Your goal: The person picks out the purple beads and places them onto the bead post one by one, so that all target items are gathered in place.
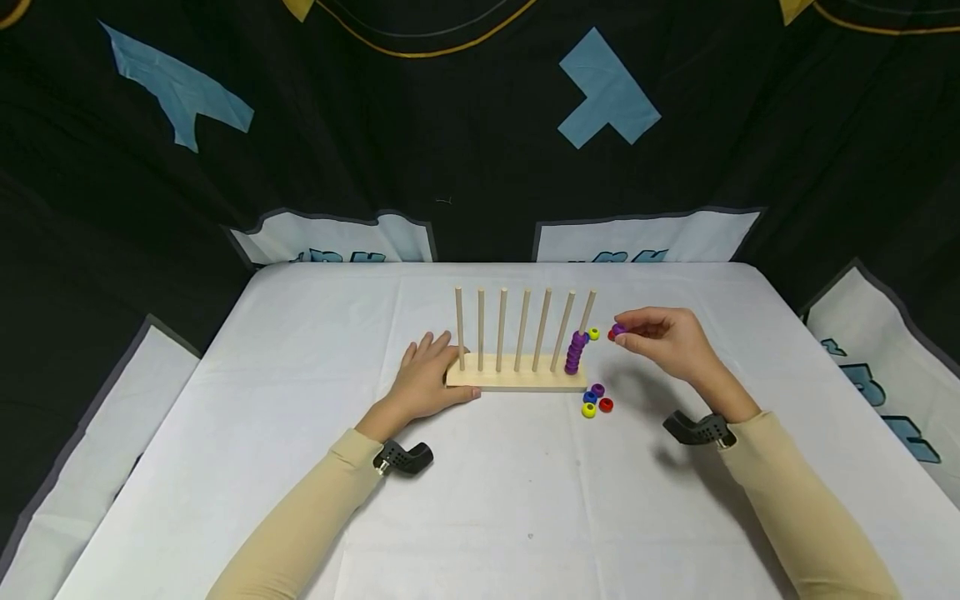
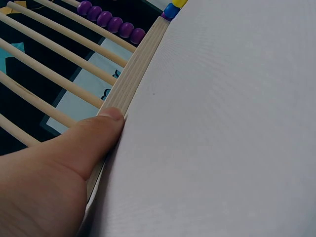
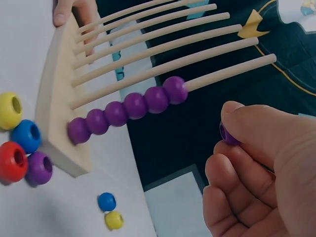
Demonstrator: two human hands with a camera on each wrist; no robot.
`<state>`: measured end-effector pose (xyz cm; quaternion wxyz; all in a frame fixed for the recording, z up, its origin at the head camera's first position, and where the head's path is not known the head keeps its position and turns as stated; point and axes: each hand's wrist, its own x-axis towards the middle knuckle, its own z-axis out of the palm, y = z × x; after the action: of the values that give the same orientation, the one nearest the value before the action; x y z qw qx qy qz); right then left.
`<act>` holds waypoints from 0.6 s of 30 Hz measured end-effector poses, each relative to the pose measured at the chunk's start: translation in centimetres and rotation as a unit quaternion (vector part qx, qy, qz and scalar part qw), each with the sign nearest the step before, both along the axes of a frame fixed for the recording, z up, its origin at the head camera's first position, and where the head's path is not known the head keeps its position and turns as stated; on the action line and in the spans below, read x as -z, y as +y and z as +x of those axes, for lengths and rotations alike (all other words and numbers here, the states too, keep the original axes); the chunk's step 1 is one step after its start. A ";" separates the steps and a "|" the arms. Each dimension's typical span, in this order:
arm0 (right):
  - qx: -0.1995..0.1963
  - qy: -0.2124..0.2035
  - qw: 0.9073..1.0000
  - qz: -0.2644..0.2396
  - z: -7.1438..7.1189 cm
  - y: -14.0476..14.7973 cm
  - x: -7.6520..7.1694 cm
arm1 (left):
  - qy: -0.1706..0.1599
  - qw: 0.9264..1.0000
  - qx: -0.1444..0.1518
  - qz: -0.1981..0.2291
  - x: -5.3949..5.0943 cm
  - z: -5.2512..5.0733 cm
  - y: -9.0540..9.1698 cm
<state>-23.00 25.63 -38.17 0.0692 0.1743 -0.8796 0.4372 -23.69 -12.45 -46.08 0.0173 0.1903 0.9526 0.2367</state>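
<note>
A pale wooden peg board (image 1: pixel 517 381) with several upright dowels stands on the white table. Its rightmost dowel carries a stack of several purple beads (image 3: pixel 135 105), and the top of that dowel is bare. My left hand (image 1: pixel 423 379) holds the board's left end, thumb along the front edge and fingers behind. To the right of the stack, my right hand (image 1: pixel 667 337) pinches a purple bead (image 3: pixel 228 134) between thumb and forefinger, apart from the dowel. In the left wrist view the thumb (image 2: pixel 94 140) presses the board's edge; the other fingers are hidden.
By the board's front right corner lie loose beads: yellow (image 1: pixel 588 410), blue (image 1: pixel 590 397), red (image 1: pixel 606 405) and purple (image 1: pixel 597 389). Behind its right end sit a blue bead (image 3: pixel 106 201), a yellow bead (image 3: pixel 114 220) and a red bead (image 1: pixel 611 335). Dark patterned cloth hangs beyond the table.
</note>
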 end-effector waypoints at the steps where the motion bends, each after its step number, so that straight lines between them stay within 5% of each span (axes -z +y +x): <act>1: 0.000 -0.001 1.000 0.001 -0.1 0.0 -0.2 | 0.000 1.000 0.000 -0.001 0.0 0.0 0.0; 18: -0.026 0.051 0.998 -0.006 -0.8 -0.7 -4.3 | 0.004 1.000 0.001 0.000 0.1 0.0 0.0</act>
<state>-23.83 24.96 -33.83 0.1035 0.2189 -0.8675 0.4345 -23.73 -12.43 -46.16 0.0141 0.1921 0.9525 0.2360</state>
